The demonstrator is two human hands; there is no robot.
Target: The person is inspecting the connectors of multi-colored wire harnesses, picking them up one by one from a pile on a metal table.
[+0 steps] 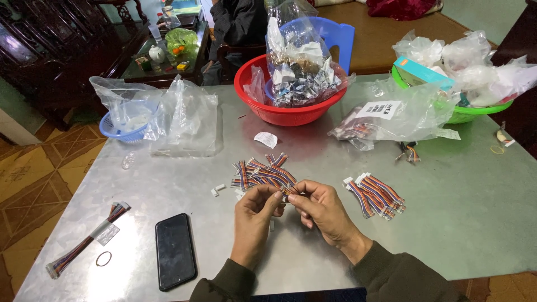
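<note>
1. Where the two hands meet above the near middle of the table, a short multicoloured ribbon cable is pinched between them, lifted just clear of the metal top.
2. It looks light and limp, likely to bend at any pull; the small connector end seems the firmer place to take hold, though it is too small to see clearly.
3. The left hand is curled, thumb and fingertips closed on the cable's left end.
4. The right hand is likewise curled, fingertips nipping the same cable from the right, the two sets of fingertips almost touching.
5. Just beyond the hands lies a loose heap of like cables; a neater bundle lies to the right, near but apart.
6. Small white connector housings sit just left of the heap.
7. A black phone lies near left, a long cable and a rubber band further left.
8. Far off stand a red basin, a green basin and clear plastic bags.
</note>
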